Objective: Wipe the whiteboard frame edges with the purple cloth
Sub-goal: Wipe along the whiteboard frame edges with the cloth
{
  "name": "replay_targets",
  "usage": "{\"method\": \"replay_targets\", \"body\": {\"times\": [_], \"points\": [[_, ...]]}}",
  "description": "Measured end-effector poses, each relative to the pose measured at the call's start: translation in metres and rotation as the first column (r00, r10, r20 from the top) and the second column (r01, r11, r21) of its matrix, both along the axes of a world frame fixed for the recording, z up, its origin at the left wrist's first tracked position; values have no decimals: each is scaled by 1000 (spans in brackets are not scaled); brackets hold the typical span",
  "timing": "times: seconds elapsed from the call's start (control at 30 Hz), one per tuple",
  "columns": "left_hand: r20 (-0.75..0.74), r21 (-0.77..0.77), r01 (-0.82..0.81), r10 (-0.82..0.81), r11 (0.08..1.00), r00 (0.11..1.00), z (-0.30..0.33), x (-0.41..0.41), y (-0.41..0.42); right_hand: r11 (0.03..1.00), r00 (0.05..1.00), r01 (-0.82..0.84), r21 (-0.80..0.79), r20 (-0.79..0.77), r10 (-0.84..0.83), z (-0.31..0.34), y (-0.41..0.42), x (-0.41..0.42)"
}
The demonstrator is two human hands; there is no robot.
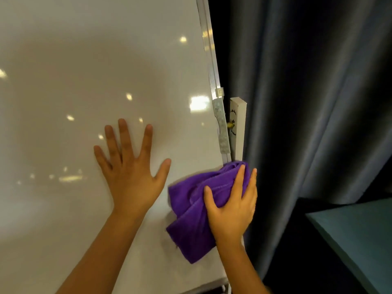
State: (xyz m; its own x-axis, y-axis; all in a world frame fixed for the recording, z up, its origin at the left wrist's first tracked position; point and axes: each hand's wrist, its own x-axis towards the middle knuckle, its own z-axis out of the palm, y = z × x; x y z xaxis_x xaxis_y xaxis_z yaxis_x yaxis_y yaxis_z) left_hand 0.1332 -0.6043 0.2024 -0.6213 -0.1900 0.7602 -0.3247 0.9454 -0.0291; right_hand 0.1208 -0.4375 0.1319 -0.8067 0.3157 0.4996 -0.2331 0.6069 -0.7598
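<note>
A large whiteboard (84,81) fills the left of the view, its silver frame edge (213,77) running down the right side. My left hand (131,170) lies flat on the board surface with fingers spread. My right hand (232,205) presses a bunched purple cloth (191,219) against the right frame edge, with the thumb and straight fingers lying over the cloth. The cloth covers the frame at that height, just below a metal bracket (222,128).
A white stand post (238,126) with a brass bolt sits right behind the frame. Dark grey curtains (307,102) hang close to the right of the board. A teal surface (360,234) lies at the lower right.
</note>
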Motion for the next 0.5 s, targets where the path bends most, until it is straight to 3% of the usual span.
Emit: {"method": "replay_targets", "body": {"times": [0.17,0.5], "points": [[-1,27,-31,31,999,1000,-8,4,6,997,997,-18,-71,-80,12,10,-7,-12],[24,-34,6,-5,999,1000,-37,31,-7,998,996,-47,-36,72,49,-69,11,33]]}}
